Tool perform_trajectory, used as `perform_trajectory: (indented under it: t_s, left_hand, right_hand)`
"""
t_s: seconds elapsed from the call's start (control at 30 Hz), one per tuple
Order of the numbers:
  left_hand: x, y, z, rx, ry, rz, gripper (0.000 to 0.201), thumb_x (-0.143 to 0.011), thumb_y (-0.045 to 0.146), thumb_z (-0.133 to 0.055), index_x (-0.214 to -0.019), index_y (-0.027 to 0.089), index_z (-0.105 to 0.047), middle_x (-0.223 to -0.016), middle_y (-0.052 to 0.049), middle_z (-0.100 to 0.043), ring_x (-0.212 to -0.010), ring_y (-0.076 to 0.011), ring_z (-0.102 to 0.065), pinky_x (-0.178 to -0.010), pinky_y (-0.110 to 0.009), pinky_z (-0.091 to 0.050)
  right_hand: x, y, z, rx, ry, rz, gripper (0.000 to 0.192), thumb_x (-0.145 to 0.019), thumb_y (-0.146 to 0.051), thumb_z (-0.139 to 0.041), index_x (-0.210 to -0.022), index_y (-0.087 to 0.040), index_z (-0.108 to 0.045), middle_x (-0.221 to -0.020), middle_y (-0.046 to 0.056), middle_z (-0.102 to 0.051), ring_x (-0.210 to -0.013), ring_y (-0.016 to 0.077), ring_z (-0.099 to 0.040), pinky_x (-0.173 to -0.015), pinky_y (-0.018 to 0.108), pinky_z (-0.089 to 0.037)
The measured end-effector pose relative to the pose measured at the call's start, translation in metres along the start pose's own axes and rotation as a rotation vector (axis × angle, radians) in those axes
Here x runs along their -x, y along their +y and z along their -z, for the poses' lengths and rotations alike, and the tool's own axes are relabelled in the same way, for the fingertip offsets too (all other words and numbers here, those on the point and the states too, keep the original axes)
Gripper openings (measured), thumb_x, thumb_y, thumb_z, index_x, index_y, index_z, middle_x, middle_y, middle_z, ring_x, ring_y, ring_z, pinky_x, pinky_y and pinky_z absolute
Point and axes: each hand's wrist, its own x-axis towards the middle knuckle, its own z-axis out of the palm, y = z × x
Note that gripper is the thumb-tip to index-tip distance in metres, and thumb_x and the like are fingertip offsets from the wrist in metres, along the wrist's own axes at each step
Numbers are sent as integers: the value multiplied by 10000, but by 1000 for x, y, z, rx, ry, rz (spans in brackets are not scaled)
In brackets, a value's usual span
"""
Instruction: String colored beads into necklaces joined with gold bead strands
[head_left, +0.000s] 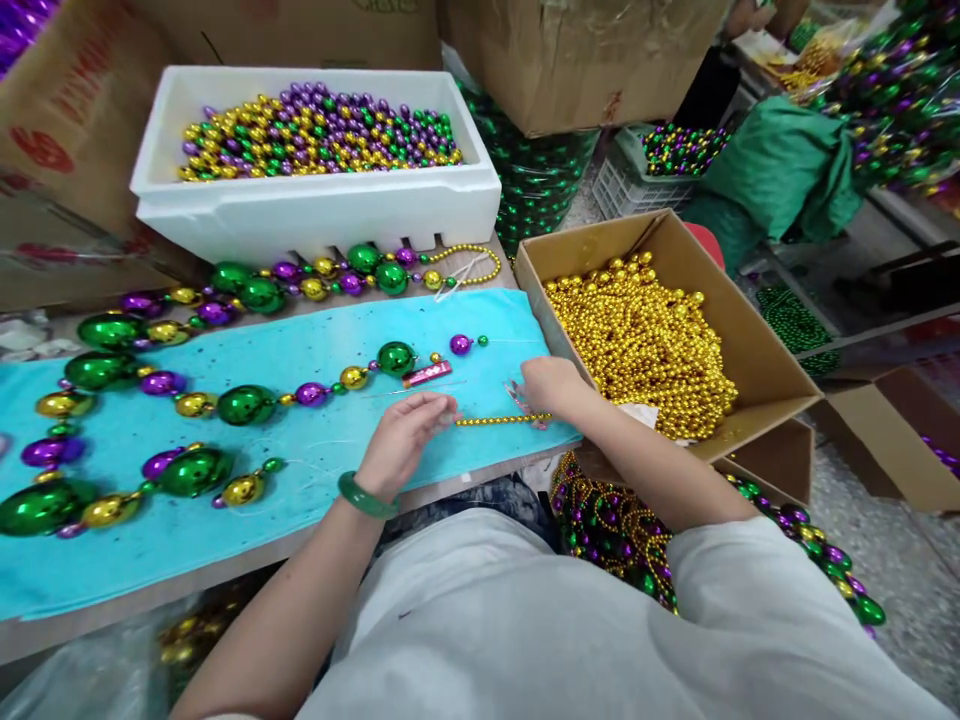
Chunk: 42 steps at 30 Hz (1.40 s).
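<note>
My left hand (409, 435), with a green bangle at its wrist, pinches the left end of a short strand of small gold beads (499, 420). The strand runs straight to the right, its far end by my right hand (551, 385). That hand is curled, and what its fingers hold is hidden. Small scissors (515, 394) show beside its fingertips, partly covered. On the blue cloth (360, 340) lies a string of large green, purple and gold beads (247, 405). Near its end are a small pink-labelled tube (427, 374) and a loose purple bead (460, 344).
A white foam box (315, 205) of mixed beads stands behind the cloth. Another large-bead string (262, 294) lies along its front. To the right, a cardboard box (765, 350) holds gold bead strands (637, 335). More bead strands (615, 530) hang below the table edge.
</note>
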Motion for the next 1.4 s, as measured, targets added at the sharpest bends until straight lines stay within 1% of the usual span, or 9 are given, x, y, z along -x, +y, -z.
perform_trajectory:
  t_s: [0.13,0.3,0.47,0.57,0.63,0.73,0.93,1.07,1.4]
  left_hand:
    - [-6,-11,-7,62,11,85,277,-567,325,-817,-722,136,-686,-800,-55,-701,-769,-162,-662,-721,-265,-483]
    - [-12,-19,-7,22,26,67,260,-575,335,-800,-721,144,-700,-845,-79,-711,-858,-182,-638,-685,-259,-467]
    - [-19,-25,-8,-105,96,-71,235,-604,357,-770,-720,157,-726,-896,-80,-707,-876,-182,-613,-707,-263,-466]
    - [-22,-25,-8,-141,119,-142,236,-621,367,-757,-729,158,-734,-954,-80,-694,-889,-180,-602,-690,-254,-474]
    - [-23,-25,-8,-99,109,-141,261,-619,385,-762,-739,155,-727,-937,-79,-693,-892,-190,-606,-672,-260,-487]
    - [-26,-27,-9,4,56,-100,281,-628,391,-769,-762,152,-708,-865,-69,-690,-876,-204,-631,-648,-267,-501]
    - [-25,-30,-15,3,-17,-91,284,-631,394,-778,-746,149,-694,-784,-37,-665,-776,-172,-644,-691,-278,-516]
    - [-23,-31,-15,-143,-60,-119,282,-665,413,-744,-762,152,-695,-759,-34,-670,-704,-150,-619,-705,-290,-507]
    - [-24,-37,-13,-505,-139,-272,220,-773,364,-625,-743,158,-695,-673,-26,-626,-630,-132,-556,-625,-258,-446]
  right_hand:
    - [7,-1,-22,9,-89,-41,291,-735,-312,-662,-946,-115,-705,-931,220,-705,-890,341,-672,-701,380,-493]
    - [5,11,-27,-50,-62,-60,258,-838,-331,-516,-962,-163,-667,-992,179,-699,-918,302,-662,-692,346,-476]
    - [2,24,-26,-349,252,-46,150,-868,-286,-446,-860,-180,-553,-860,124,-682,-822,242,-648,-687,313,-449]
    - [7,25,-17,-751,585,82,85,-864,-293,-443,-846,-211,-436,-862,75,-642,-796,184,-629,-681,286,-455]
    - [15,20,-13,-1053,654,165,104,-868,-311,-429,-836,-229,-373,-849,40,-615,-736,148,-621,-637,268,-458]
    - [28,8,-15,-1285,432,232,118,-840,-307,-458,-832,-237,-364,-751,-17,-586,-542,102,-541,-514,238,-404]
    - [29,-11,-41,-1108,68,237,173,-764,-330,-537,-709,-175,-590,-683,10,-608,-613,119,-484,-558,243,-341]
    - [25,-12,-41,-1180,-45,149,447,-823,-527,-473,-731,-142,-681,-678,29,-613,-532,95,-401,-516,245,-292]
    - [17,-10,-39,-1406,-83,38,472,-700,-575,-610,-798,-127,-720,-524,-42,-457,-442,64,-314,-448,237,-219]
